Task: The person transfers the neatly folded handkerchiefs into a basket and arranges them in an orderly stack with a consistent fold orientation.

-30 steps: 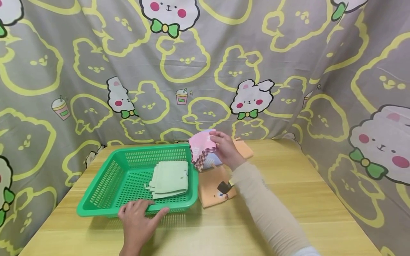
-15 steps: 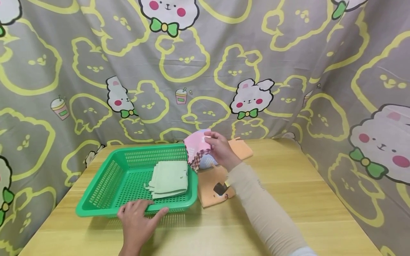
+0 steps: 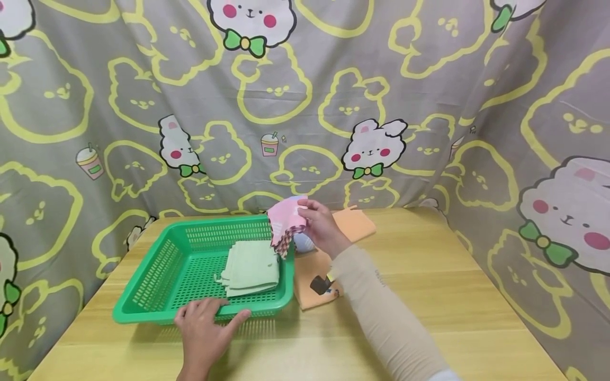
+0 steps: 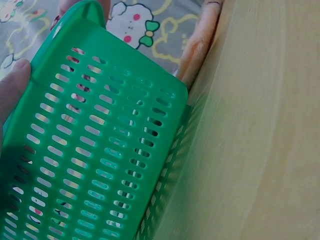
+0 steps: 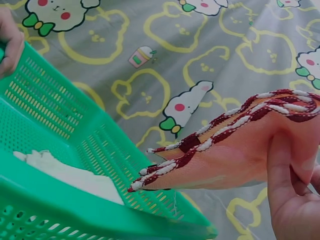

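My right hand [image 3: 321, 225] pinches a folded pink cloth [image 3: 286, 214] with a checked edge, up at the right side of the green plastic basket [image 3: 124, 304]. In the right wrist view, the thumb presses into the pink cloth [image 5: 230, 155], and its red-and-white edging points toward the basket. A pale blue patch [image 3: 304, 242] shows behind the cloth. My left hand [image 3: 205, 328] grips the near rim, fingers over the top and thumb outside. Inside the basket, toward the right, lies a folded pale green cloth [image 3: 252, 267].
A folded orange cloth [image 3: 307, 296] with a dark printed patch lies on the wooden table [image 3: 429, 301], right beside the basket. Farther back is another orange cloth [image 3: 357, 227], partly behind the right hand. A grey curtain [image 3: 305, 106] with cartoon figures hangs around the table.
My right hand has moved left with the pink cloth, which now overlaps the basket's right rim more. My left hand and the basket have stayed in place.
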The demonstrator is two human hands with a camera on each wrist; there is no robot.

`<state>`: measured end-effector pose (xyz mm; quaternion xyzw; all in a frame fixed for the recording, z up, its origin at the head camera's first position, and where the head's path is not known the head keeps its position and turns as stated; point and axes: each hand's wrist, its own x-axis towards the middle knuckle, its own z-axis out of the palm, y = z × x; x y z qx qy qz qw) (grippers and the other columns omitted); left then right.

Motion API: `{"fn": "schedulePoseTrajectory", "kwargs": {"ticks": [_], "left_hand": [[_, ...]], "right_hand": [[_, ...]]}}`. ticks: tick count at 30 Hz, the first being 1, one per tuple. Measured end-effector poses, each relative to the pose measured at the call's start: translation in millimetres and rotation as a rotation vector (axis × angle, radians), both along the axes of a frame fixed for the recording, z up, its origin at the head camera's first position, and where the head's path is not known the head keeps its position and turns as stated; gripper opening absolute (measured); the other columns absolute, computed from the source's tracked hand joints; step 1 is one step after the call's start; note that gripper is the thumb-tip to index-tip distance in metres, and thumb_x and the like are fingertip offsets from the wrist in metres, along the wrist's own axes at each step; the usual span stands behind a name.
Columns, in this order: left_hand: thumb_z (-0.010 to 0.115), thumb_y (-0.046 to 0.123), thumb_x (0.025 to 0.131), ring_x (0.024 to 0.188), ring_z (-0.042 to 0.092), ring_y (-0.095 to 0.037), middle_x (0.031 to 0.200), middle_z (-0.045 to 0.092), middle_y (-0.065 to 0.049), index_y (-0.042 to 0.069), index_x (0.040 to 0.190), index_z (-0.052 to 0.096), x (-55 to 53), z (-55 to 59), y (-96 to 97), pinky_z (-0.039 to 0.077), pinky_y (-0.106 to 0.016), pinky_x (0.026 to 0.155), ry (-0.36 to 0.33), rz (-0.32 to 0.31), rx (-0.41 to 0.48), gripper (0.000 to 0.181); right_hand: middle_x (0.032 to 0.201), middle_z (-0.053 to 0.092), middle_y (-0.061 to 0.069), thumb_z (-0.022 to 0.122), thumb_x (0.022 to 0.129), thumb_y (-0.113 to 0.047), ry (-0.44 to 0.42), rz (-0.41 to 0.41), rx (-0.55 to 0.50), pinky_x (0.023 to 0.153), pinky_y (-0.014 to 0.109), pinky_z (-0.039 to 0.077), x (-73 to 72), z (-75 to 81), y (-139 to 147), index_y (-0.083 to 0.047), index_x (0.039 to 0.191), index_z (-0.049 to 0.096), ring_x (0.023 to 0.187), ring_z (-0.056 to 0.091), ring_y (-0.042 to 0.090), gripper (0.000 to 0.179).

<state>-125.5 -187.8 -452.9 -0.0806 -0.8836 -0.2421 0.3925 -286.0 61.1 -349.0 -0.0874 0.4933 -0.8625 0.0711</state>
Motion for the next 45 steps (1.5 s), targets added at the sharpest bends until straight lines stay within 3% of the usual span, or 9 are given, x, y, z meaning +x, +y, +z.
{"fn": "schedulePoseTrajectory", "kwargs": {"ticks": [14,21,30,45], "left_hand": [[0.077,0.062,0.067,0.08,0.053,-0.031,0.08,0.068,-0.007,0.01,0.078,0.067,-0.3,-0.3,0.8,0.025,-0.059,0.084,0.018,-0.012,0.003,0.054],[0.076,0.063,0.067,0.08,0.053,-0.032,0.08,0.068,-0.008,0.01,0.077,0.067,-0.3,-0.2,0.8,0.025,-0.06,0.083,0.025,-0.008,0.003,0.055],[0.075,0.064,0.067,0.08,0.053,-0.032,0.079,0.068,-0.008,0.01,0.077,0.068,-0.8,-0.8,1.0,0.025,-0.06,0.084,0.018,0.0,0.004,0.056],[0.075,0.064,0.067,0.081,0.053,-0.033,0.082,0.068,-0.009,0.008,0.08,0.069,-0.5,-0.1,-0.2,0.025,-0.059,0.085,0.008,-0.005,-0.006,0.058]], "right_hand": [[0.091,0.051,0.004,0.051,0.09,0.009,-0.033,0.013,-0.034,0.06,0.021,0.047,0.8,-14.9,-13.2,0.004,0.114,0.051,0.069,0.053,0.01,0.024],[0.095,0.05,0.005,0.05,0.089,0.009,-0.091,0.004,-0.006,0.058,0.021,0.046,-0.8,-21.0,-22.4,0.001,0.114,0.052,0.069,0.053,0.012,0.026],[0.096,0.052,0.007,0.051,0.088,0.009,-0.092,0.018,-0.025,0.057,0.022,0.047,-1.9,-29.6,-34.5,0.004,0.116,0.051,0.07,0.055,0.012,0.028],[0.088,0.05,0.005,0.05,0.089,0.009,-0.133,0.007,-0.053,0.059,0.021,0.046,-1.8,-32.6,-63.3,0.006,0.123,0.05,0.065,0.048,0.01,0.034]]}}
